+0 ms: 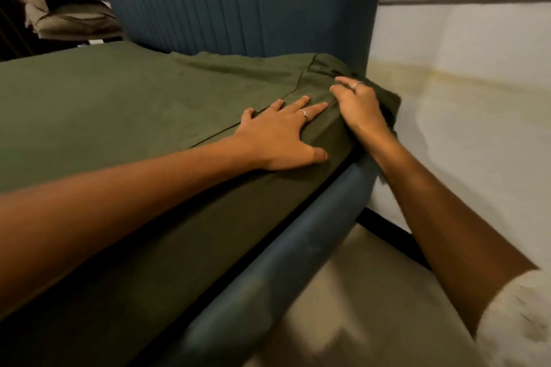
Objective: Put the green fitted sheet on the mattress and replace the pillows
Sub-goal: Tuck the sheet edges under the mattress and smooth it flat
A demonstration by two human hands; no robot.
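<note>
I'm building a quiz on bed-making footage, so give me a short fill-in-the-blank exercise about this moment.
1. The left hand lies flat on the ____ fitted sheet.
2. The right hand works the sheet at the corner beside the ribbed ____ padded headboard.
3. The stacked beige pillows sit ____ the bed, beyond its far side.

Missing words: green; blue; off

The green fitted sheet (pixel 125 89) is matt woven cloth, smooth across the mattress and creased at the corner by the headboard (pixel 232 0). That headboard is blue upholstery, stitched in vertical ribs, and the bed rail (pixel 277 262) below the sheet has the same soft, faintly sheened fabric. The wall (pixel 465 116) beside the headboard looks like matt painted plaster, stained.
</note>
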